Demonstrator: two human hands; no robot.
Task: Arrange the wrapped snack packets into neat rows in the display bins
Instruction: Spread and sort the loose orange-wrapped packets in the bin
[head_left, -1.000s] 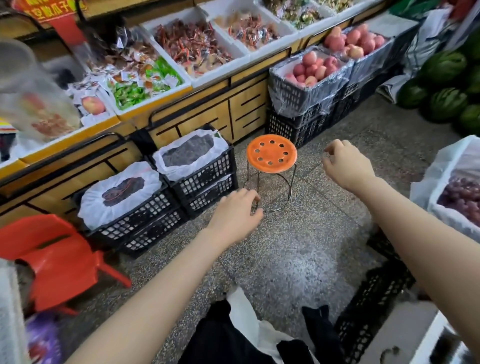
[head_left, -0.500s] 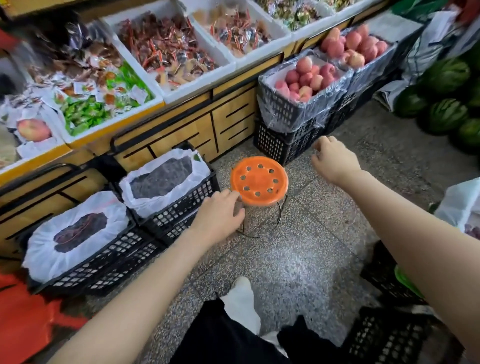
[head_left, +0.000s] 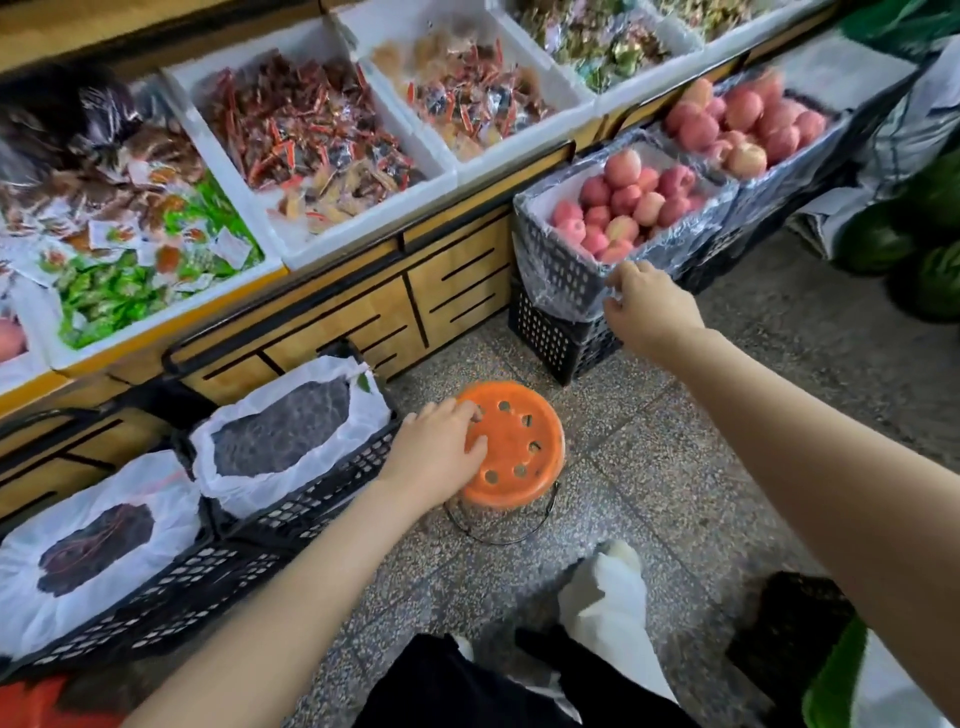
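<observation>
White display bins run along the wooden counter at the top. One bin (head_left: 244, 171) holds red-wrapped snack packets (head_left: 306, 130) in a loose heap. To its right lies a mixed pile of packets (head_left: 467, 93), and to its left are green and white packets (head_left: 130, 280). My left hand (head_left: 434, 457) rests on the left edge of an orange stool (head_left: 519, 447) on the floor, fingers and thumb on the seat top. My right hand (head_left: 649, 306) hovers with loosely curled fingers at the front corner of a crate of apples (head_left: 561, 270), holding nothing.
Two black crates with white-bagged dark fruit (head_left: 280, 431) (head_left: 93, 540) stand left of the stool. More apples (head_left: 743, 124) and watermelons (head_left: 935, 280) are at the right. My leg and white shoe (head_left: 608, 597) are on the speckled floor below the stool.
I have moved closer to the counter. My left hand went from beside the stool onto its seat. My right hand travelled forward to the corner of the apple crate.
</observation>
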